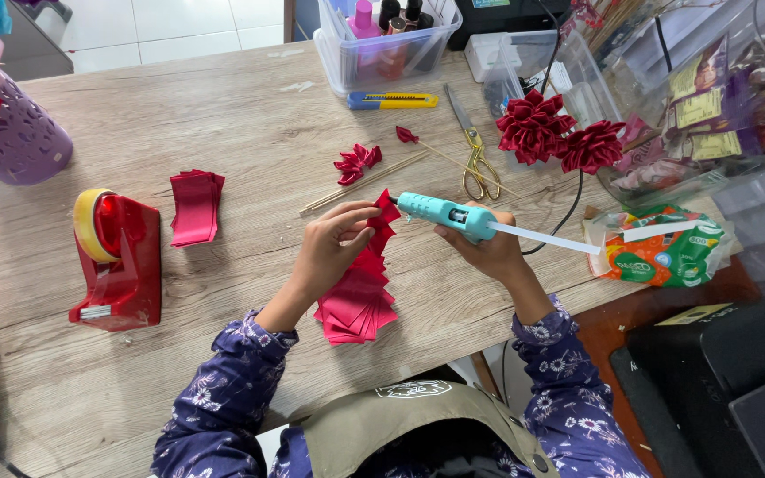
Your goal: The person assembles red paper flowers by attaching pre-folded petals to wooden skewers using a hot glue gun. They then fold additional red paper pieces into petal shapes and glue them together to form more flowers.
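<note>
My left hand pinches a folded red ribbon petal above a fanned pile of red ribbon petals on the wooden table. My right hand grips a teal glue gun with a white glue stick sticking out of its back. The gun's nozzle points left and touches the held petal.
A red tape dispenser and a stack of red ribbon pieces lie left. Scissors, a yellow cutter, wooden skewers, a small ribbon bloom, two red ribbon flowers, clear plastic bins and a green packet sit around.
</note>
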